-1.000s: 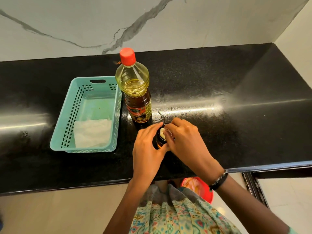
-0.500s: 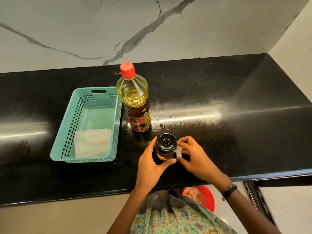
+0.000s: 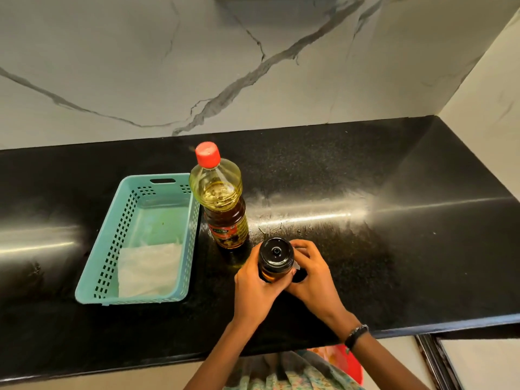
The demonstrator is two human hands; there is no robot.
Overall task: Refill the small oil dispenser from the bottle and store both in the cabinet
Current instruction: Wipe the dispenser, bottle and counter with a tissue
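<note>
At the lower middle of the frame my left hand (image 3: pixel 254 288) grips the small oil dispenser (image 3: pixel 276 258) from its left side, and my right hand (image 3: pixel 311 277) curls around its right side with a small white scrap between the fingers. The dispenser stands upright on the black counter (image 3: pixel 394 249), black lid on. Just behind it, up and to the left, the oil bottle (image 3: pixel 222 204) stands upright with its red cap closed, nearer to my left hand. The teal basket (image 3: pixel 112 249) is left of it
</note>
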